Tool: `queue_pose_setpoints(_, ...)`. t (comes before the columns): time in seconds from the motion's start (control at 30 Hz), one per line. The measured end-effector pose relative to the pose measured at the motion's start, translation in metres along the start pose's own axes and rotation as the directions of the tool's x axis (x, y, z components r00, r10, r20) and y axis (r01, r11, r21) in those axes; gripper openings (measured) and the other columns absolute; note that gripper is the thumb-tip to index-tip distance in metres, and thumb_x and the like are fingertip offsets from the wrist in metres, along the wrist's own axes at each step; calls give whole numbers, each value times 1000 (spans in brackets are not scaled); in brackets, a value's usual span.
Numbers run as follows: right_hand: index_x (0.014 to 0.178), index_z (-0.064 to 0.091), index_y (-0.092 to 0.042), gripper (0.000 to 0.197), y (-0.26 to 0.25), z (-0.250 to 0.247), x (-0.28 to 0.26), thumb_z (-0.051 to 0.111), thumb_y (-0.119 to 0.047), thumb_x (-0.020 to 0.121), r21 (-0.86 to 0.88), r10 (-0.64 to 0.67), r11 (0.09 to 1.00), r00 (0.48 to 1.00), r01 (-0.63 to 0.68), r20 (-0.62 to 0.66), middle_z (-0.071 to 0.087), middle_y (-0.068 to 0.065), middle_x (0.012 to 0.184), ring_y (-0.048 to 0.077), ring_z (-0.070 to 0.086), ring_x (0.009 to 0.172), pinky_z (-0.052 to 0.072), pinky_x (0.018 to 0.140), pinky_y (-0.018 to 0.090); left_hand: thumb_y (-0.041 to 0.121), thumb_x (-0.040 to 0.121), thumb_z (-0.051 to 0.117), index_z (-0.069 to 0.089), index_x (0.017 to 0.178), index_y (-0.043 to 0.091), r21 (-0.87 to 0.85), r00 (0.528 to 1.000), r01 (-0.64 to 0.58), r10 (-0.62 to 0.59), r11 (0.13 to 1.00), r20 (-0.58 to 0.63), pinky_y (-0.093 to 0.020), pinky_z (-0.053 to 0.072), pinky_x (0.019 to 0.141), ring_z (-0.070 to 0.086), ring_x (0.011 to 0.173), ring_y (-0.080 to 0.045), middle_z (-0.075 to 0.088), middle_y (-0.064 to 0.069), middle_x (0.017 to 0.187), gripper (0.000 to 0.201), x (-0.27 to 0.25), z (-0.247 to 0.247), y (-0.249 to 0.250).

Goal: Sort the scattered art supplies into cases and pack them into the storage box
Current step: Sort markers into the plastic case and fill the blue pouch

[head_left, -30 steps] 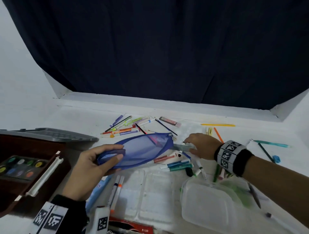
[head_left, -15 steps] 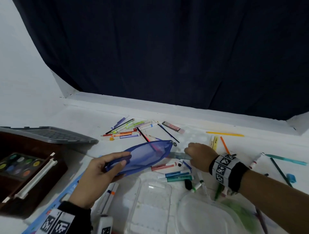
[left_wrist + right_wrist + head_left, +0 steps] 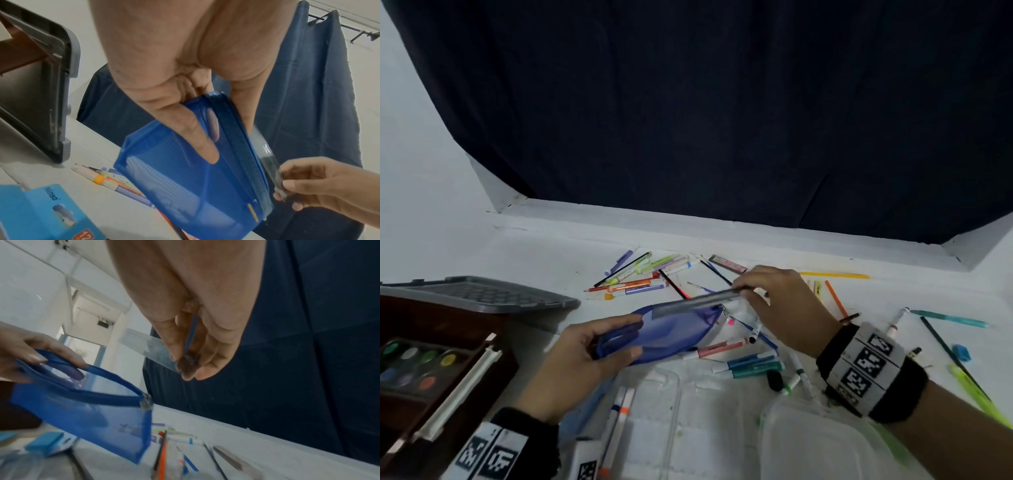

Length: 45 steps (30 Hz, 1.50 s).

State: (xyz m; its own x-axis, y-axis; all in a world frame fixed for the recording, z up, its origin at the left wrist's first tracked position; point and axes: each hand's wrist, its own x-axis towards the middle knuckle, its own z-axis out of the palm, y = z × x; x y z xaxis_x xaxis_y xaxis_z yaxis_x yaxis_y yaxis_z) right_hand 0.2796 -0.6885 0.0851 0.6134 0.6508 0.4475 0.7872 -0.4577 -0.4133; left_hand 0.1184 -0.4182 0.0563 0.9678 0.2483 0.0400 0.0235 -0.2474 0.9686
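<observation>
My left hand (image 3: pixel 631 337) grips the left end of a blue mesh zip pouch (image 3: pixel 678 337), fingers inside the unzipped mouth and holding it apart. The pouch (image 3: pixel 185 186) hangs tilted just above the table. My right hand (image 3: pixel 741 291) pinches one end of a clear ruler (image 3: pixel 695 303), which lies along the pouch's top edge, its far end over the mouth. In the right wrist view the ruler (image 3: pixel 148 347) sticks out left from the fingertips (image 3: pixel 185 369), above the pouch (image 3: pixel 86 415); a thin blue stick also shows between those fingers.
A brown storage box (image 3: pixel 400 308) with a grey lid (image 3: pixel 482 294) and a watercolour palette (image 3: pixel 410 363) stands at left. Clear plastic cases (image 3: pixel 654 428) lie near me. Markers and pencils (image 3: pixel 640 277) are scattered behind and right of the pouch, teal ones (image 3: pixel 750 366) below it.
My right hand has lifted the ruler off the table by the pouch's zipper end and swung it up over the pouch's mouth. The left hand keeps holding the pouch.
</observation>
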Motion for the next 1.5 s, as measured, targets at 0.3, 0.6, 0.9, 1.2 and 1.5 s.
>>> queue_pose_setpoints(0.3,90,73,-27,37,-50,40,-9,72,-3,62,-314,-263,909,961,275,80,69,-11,80,20,60,83,44,71,36,4,71,78,75,115,16,-218,989,33,1,975,151,-20,52,92,66,115,-14,74,-2,116,45,-2,-10,5)
queue_pose_setpoints(0.6,96,74,-25,14,-49,38,39,64,-32,90,-32,-80,997,989,76,-124,61,-11,95,13,54,91,42,79,33,2,81,71,73,118,14,-303,993,95,-70,948,93,-30,59,85,69,110,-21,74,-5,115,39,13,-38,-3)
queue_pose_setpoints(0.9,107,63,-21,18,75,60,98,59,-20,89,-233,539,837,820,-496,192,66,3,105,27,60,96,50,85,38,7,85,68,81,102,25,-333,989,137,-150,933,-13,-35,62,81,71,105,-19,75,-1,113,27,27,-45,-16)
queue_pose_setpoints(1.2,138,43,-27,41,111,107,122,38,-23,98,-527,626,749,689,-401,365,53,10,132,32,51,118,44,99,43,13,76,70,81,101,23,-427,983,128,-171,895,-64,-33,62,78,71,106,-20,75,-4,113,28,48,-45,-25)
queue_pose_setpoints(1.5,114,60,-17,25,110,110,119,48,-15,92,-621,634,707,692,-339,345,53,10,121,32,54,112,48,95,41,6,85,67,79,107,23,-383,982,150,-182,912,-49,-37,62,81,69,111,-23,70,-6,122,31,61,-42,-34)
